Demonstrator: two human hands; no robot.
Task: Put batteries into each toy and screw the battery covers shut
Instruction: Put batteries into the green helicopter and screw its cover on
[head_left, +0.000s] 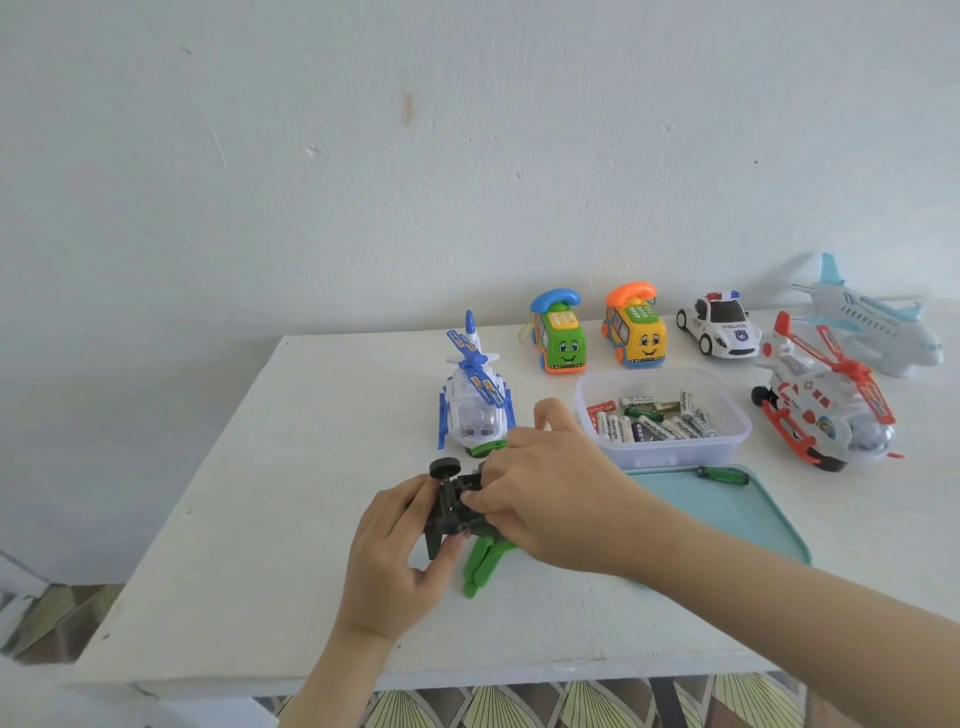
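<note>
A green and black toy helicopter (480, 564) lies upside down near the table's front, its dark underside with a spring contact facing up. My left hand (389, 561) grips its left side. My right hand (550, 493) covers its right side, fingertips pressed at the open battery bay; whether they pinch a battery is hidden. A clear tub (670, 457) with several batteries (649, 423) stands just behind my right hand. A green-handled screwdriver (722, 474) lies on the teal tray (753, 519).
A blue helicopter (475, 395) stands just behind the held toy. Along the back stand a green phone car (558, 340), a yellow phone car (636, 330), a police car (719, 325), a red helicopter (826, 410) and a pale aeroplane (867, 317). The white table's (260, 519) left half is bare.
</note>
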